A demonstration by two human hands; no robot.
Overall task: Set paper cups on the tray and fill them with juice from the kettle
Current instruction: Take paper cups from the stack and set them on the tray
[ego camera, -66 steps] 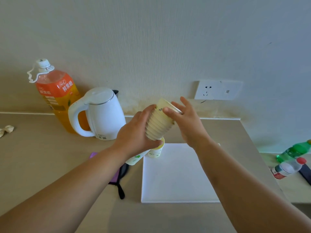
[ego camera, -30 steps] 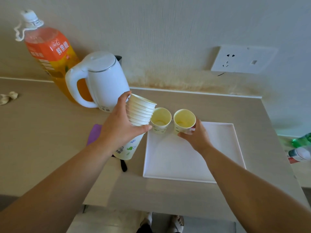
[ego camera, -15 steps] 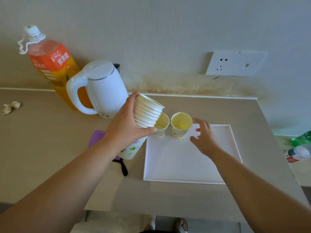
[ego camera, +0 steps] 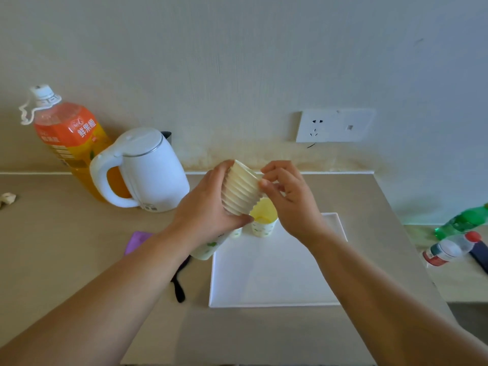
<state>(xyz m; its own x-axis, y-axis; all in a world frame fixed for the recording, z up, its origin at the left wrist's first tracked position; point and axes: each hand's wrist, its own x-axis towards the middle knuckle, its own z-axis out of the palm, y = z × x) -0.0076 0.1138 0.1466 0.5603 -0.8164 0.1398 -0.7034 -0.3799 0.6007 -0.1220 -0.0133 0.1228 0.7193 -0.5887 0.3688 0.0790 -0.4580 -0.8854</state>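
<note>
Paper cups, nested in a stack (ego camera: 241,191), are held tilted by the left hand (ego camera: 203,210), fingers curled round them, above the far left corner of the tray (ego camera: 277,281). The top rim is pinched by the right hand (ego camera: 287,199). One cup (ego camera: 262,223) is stood on the tray.

Lit softly and evenly, fairly bright, with daylight seemingly from right of the tray (ego camera: 277,281). Casts only faint, diffuse shadows left of the tray. Shows no hard glare, just a mild sheen on the kettle (ego camera: 148,167) behind and left of the tray. Bends straight lines far from the tray, wide-angle style. Looks slightly soft and smeared throughout.
</note>
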